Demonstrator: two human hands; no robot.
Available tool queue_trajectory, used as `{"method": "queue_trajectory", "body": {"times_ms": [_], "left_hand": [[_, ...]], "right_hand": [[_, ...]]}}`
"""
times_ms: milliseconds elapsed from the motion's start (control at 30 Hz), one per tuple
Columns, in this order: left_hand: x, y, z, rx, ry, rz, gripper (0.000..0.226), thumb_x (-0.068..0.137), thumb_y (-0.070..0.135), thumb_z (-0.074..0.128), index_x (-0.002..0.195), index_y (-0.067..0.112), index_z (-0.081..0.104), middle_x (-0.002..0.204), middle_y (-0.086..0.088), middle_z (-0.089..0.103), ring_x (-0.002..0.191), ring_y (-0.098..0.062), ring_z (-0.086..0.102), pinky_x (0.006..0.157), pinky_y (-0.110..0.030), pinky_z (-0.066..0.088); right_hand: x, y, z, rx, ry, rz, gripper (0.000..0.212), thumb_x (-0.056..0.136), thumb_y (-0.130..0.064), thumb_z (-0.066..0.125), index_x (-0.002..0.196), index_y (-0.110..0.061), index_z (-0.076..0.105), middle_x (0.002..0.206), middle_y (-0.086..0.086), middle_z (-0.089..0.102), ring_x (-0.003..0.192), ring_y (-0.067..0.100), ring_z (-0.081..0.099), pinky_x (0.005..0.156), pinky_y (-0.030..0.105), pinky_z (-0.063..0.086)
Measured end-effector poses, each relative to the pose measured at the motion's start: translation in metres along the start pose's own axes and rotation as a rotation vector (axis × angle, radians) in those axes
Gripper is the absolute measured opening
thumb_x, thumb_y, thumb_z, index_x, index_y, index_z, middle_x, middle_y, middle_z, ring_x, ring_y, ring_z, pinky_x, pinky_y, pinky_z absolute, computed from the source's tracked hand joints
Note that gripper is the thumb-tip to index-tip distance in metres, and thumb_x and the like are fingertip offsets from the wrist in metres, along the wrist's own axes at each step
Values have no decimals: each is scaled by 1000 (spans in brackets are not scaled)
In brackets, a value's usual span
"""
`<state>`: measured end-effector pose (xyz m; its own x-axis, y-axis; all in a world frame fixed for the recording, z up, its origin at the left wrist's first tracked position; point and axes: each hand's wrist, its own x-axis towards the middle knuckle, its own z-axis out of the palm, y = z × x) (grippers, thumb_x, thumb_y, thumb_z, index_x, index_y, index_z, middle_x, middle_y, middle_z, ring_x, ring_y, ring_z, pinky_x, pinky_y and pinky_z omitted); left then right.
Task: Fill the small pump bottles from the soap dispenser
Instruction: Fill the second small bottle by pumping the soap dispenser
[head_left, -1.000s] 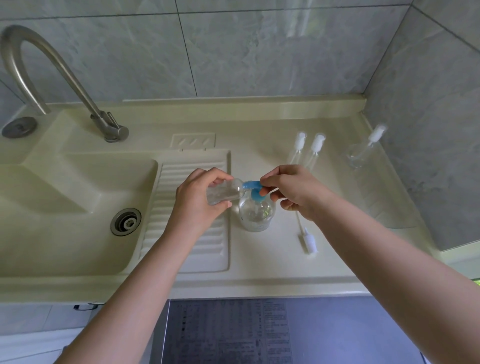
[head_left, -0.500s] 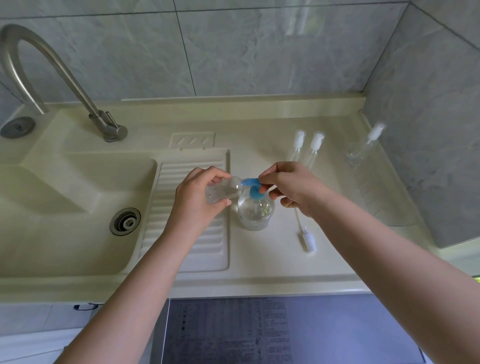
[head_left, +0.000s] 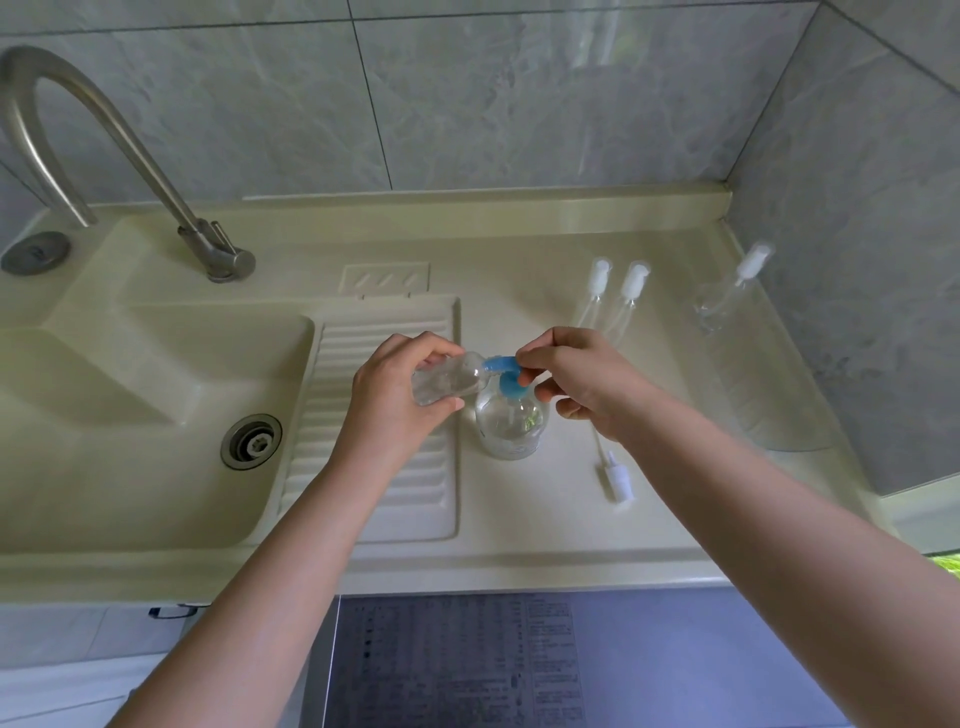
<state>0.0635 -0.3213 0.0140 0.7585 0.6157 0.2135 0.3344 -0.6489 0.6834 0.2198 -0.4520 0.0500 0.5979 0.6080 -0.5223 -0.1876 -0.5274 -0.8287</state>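
Blue pump top: sits on the round clear soap dispenser, which stands on the pale counter just right of the ribbed drain board.
Left hand: fingers curled round a small clear bottle, tipped on its side, its open mouth at the blue spout.
Right hand: fingertips pinch the pump top.
Loose pump: lies on the counter, right of the dispenser.
More small bottles: two behind the right hand, one near the wall.
Sink: on the left, with a metal tap.
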Motion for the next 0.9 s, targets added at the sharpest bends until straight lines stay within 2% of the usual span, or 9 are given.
{"method": "queue_trajectory", "body": {"times_ms": [200, 367, 533, 700, 800, 900], "left_hand": [[0, 1, 3, -10, 1, 8, 48, 64, 11, 89, 105, 26, 70, 100, 6, 63, 95, -6, 60, 85, -6, 39], [1, 0, 1, 1, -3, 0, 49, 63, 11, 89, 105, 26, 70, 100, 6, 63, 95, -8, 60, 88, -12, 43], [0, 2, 0, 2, 4, 2, 49, 63, 10, 89, 105, 26, 70, 99, 6, 63, 93, -7, 60, 84, -5, 38], [0, 1, 0, 0, -5, -5, 49, 63, 11, 90, 105, 28, 69, 100, 7, 63, 94, -7, 60, 85, -5, 38], [1, 1, 0, -6, -4, 3, 49, 63, 11, 90, 105, 27, 69, 100, 7, 63, 94, -7, 60, 87, -11, 42], [2, 1, -1, -13, 6, 11, 49, 62, 11, 90, 104, 28, 70, 100, 8, 63, 94, -5, 60, 86, -7, 39]], "right_hand": [[1, -3, -9, -35, -25, 4, 6, 94, -11, 60, 93, -14, 65, 70, -1, 69, 52, 10, 47, 48, 22, 26], [1, 0, -1, -2, -1, -2, 9, 94, -10, 58, 90, -15, 64, 69, -1, 68, 54, 13, 47, 48, 23, 28], [3, -5, -5, 16, -28, 46, 6, 93, -9, 60, 93, -13, 64, 67, 1, 68, 53, 12, 45, 48, 22, 27], [2, 1, -1, -26, 7, -12, 7, 94, -11, 59, 90, -15, 64, 65, -4, 67, 54, 12, 47, 48, 22, 27], [3, -1, -2, 16, -4, 10, 5, 93, -10, 61, 91, -13, 64, 67, -1, 68, 57, 13, 46, 50, 24, 27], [3, -4, -4, 33, -19, 29, 4, 93, -10, 62, 92, -13, 65, 69, 1, 69, 57, 12, 46, 49, 22, 27]]}}
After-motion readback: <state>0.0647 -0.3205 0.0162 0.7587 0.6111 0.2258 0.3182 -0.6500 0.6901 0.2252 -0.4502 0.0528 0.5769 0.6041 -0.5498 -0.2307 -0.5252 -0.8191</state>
